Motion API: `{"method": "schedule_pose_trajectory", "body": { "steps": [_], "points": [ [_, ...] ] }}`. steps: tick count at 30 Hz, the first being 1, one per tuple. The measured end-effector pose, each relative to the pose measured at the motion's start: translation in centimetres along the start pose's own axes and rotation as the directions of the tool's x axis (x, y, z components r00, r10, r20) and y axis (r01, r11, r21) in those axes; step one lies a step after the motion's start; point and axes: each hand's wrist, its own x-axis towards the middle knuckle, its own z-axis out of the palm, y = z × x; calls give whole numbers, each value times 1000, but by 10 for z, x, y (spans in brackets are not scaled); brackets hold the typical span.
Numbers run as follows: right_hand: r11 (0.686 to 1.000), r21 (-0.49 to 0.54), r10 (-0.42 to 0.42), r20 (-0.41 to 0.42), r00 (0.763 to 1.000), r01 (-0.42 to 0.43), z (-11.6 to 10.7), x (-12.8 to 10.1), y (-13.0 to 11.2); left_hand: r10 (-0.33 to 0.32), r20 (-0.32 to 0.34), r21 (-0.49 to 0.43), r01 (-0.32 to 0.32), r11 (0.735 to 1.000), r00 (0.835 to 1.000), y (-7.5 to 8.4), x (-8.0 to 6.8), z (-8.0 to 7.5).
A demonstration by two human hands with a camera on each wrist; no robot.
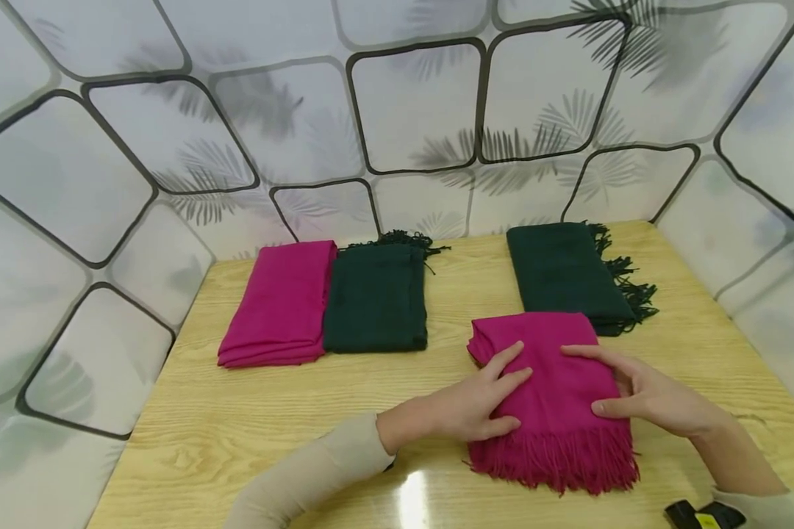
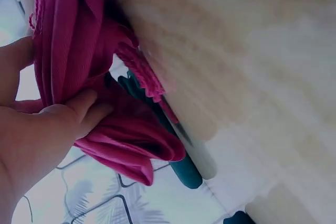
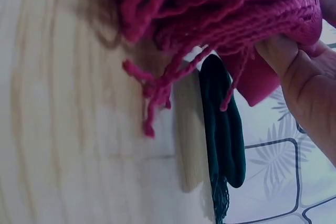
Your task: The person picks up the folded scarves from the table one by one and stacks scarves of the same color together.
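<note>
A folded magenta scarf (image 1: pixel 549 382) is between both hands, its fringe (image 1: pixel 556 459) toward the person. My left hand (image 1: pixel 473 404) grips the scarf's left side; thumb and two spread fingers lie on top. In the left wrist view, other fingers of the left hand (image 2: pixel 52 129) tuck against the folds from below. My right hand (image 1: pixel 662 393) holds the right side, thumb and index finger on top, the other fingers partly hidden. Seen from the right wrist, the right hand (image 3: pixel 310 82) is close to the twisted fringe (image 3: pixel 226 35), and a gap shows between scarf and tabletop.
A dark green fringed scarf (image 1: pixel 565 272) lies folded just behind the held one. At the back left, another folded magenta scarf (image 1: pixel 278 305) lies against a second green scarf (image 1: pixel 376 297). Patterned wall coverings (image 1: pixel 417 110) border the wooden table (image 1: pixel 251 433) behind and at the sides.
</note>
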Motion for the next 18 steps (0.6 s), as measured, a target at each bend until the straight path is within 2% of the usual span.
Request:
{"method": "schedule_pose_trajectory", "body": {
  "steps": [4, 7, 9, 11, 13, 16, 18],
  "points": [
    [993, -87, 76, -6, 997, -76, 0, 1, 4, -31, 73, 54, 28, 998, 997, 1, 0, 7],
    [981, -166, 95, -21, 995, -97, 0, 2, 6, -68, 113, 120, 55, 991, 991, 1, 0, 11],
    [963, -246, 99, -45, 994, -108, 0, 2, 6, -110, 141, 157, 88, 984, 984, 1, 0, 13],
    [933, -345, 88, -66, 994, -106, 1, 2, 5, -164, 174, 199, 128, 972, 971, 2, 0, 14],
    [868, -480, 83, -109, 991, -125, 5, 2, 2, -220, 205, 248, 167, 954, 954, 4, 0, 16],
    [716, -675, 57, -199, 978, -179, 15, 2, -4, -293, 242, 326, 207, 922, 925, 8, 0, 17],
    [618, -760, 13, -249, 969, -203, 25, 3, -8, -326, 259, 379, 214, 900, 909, 11, -1, 18]
  ]
}}
